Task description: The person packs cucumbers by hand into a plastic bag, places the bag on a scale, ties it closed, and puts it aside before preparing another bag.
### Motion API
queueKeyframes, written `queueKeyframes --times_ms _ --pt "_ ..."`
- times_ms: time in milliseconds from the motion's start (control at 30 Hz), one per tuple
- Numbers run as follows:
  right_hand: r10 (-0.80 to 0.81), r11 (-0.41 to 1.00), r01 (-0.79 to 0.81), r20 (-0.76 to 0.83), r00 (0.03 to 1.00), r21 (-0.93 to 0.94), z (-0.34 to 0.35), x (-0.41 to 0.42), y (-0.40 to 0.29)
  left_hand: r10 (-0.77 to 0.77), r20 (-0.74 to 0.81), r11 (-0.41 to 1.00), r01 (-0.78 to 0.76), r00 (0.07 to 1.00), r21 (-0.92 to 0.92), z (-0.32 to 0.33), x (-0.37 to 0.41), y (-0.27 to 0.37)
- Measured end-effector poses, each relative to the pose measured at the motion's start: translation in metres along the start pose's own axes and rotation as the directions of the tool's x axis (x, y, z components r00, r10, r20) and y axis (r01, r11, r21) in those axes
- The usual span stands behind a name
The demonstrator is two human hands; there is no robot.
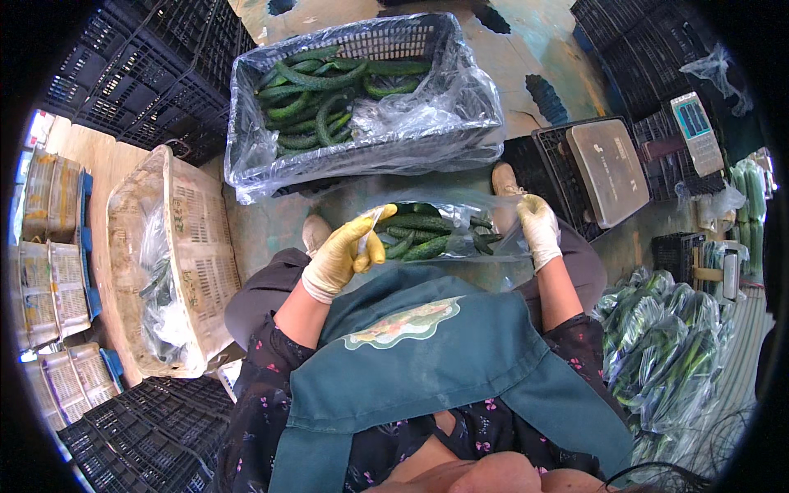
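Note:
A clear plastic bag (pixel 487 206) spans the space between my two hands, low in front of my lap. Several dark green cucumbers (pixel 425 243) lie inside it, mostly towards its left end. My left hand (pixel 345 249), in a yellowed thin glove, grips the bag's left end, with plastic showing between the fingers. At the right end, my gloved right hand (pixel 539 229) pinches a corner of the film. Beyond the bag stands a black plastic crate (pixel 370 145) lined with clear film. Curved cucumbers (pixel 314 92) are heaped mainly in its left half.
On my left is a dirty white plastic crate (pixel 203 246) holding loose film. A weighing scale (pixel 610 166) with an upright display (pixel 696 132) stands right. Bagged green vegetables (pixel 666 345) lie piled lower right. Stacked black crates (pixel 154 68) rise at the upper left.

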State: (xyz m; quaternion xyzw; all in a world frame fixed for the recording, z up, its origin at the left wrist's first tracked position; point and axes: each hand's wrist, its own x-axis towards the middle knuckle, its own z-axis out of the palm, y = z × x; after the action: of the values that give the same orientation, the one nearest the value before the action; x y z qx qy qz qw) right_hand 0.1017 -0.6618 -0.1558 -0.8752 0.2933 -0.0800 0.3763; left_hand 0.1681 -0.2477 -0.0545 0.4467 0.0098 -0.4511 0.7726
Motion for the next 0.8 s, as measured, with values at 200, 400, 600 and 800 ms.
queueKeyframes --times_ms 200,400,600,800 --pt "0.489 0.788 -0.614 0.637 0.596 -0.030 0.026 -0.010 -0.002 -0.133 0.041 0.983 0.137 0.990 -0.125 -0.019 0.028 -0.037" --pt "0.059 0.921 -0.364 0.872 0.486 0.140 0.096 -0.018 -0.015 -0.106 0.038 0.984 0.110 0.994 -0.138 -0.021 0.036 -0.026" --pt "0.092 0.734 0.379 0.635 0.767 -0.564 0.166 -0.019 -0.013 -0.061 -0.034 0.984 0.055 0.998 -0.170 -0.018 0.047 -0.017" --pt "0.009 0.620 0.504 0.647 0.762 -0.602 0.150 -0.028 0.038 -0.075 -0.043 0.983 0.067 0.996 -0.169 -0.023 0.052 -0.013"
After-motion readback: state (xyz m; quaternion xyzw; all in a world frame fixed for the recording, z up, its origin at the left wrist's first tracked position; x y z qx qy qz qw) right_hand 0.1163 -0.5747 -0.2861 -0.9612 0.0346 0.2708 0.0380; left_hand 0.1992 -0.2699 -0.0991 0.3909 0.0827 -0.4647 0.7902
